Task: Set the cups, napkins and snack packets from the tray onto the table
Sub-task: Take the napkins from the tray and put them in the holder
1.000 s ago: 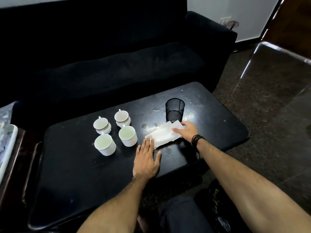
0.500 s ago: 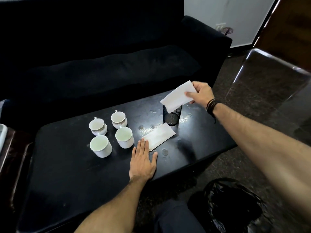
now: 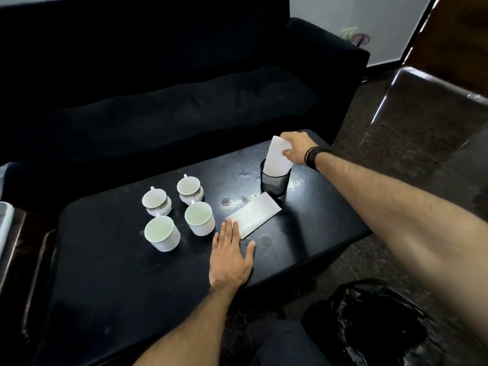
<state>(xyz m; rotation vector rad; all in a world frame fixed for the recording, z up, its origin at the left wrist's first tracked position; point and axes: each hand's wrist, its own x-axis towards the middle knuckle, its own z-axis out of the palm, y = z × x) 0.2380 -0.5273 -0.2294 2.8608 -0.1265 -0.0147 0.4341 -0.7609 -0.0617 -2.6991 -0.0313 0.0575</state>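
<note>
Several white cups stand in a cluster on the black table, two plain ones in front and two patterned ones behind. A white napkin lies flat to their right. My left hand rests flat on the table, fingertips touching the napkin's near corner. My right hand grips a second white napkin whose lower end stands inside the black mesh holder. No snack packets are visible.
A black sofa runs along the table's far side. A white tray edge shows at the far left on a dark side table. A black plastic bag sits on the floor at the lower right.
My right hand lifted one napkin off the flat pile, raised it, then lowered it into the mesh holder. My left hand stayed flat on the table.
</note>
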